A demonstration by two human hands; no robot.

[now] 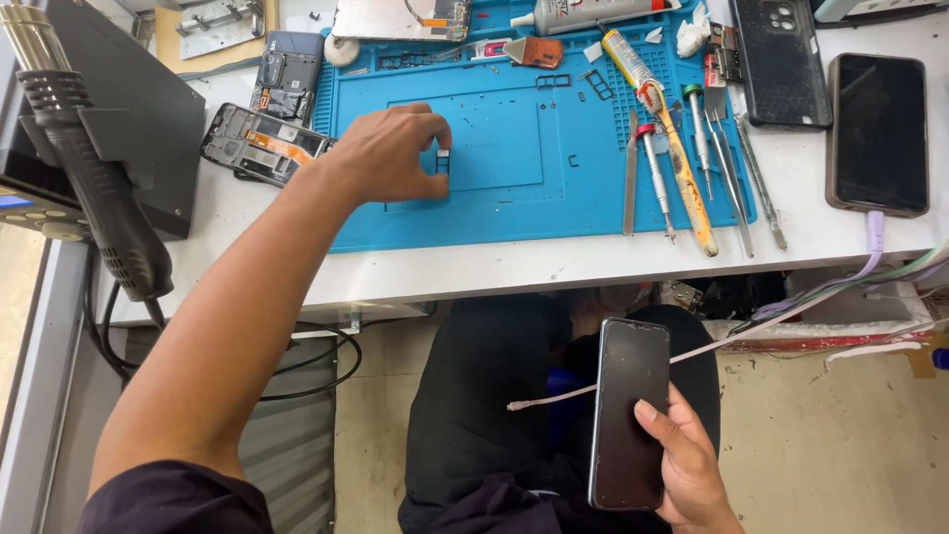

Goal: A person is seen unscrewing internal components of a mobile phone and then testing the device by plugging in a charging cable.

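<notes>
My left hand (390,153) reaches over the blue work mat (514,203) and pinches a small dark rectangular part (443,160), which rests on the mat between thumb and forefinger. My right hand (692,465) is down over my lap and holds a black phone (628,410) with a dark screen facing up. A loose white cable end (524,403) hangs just left of that phone, apart from it.
Screwdrivers, tweezers and a yellow glue tube (682,178) lie along the mat's right side. An opened phone frame (262,143) sits left of the mat. A hot-air gun (89,168) stands at far left. A charging phone (878,133) and a black back cover (781,59) lie at right.
</notes>
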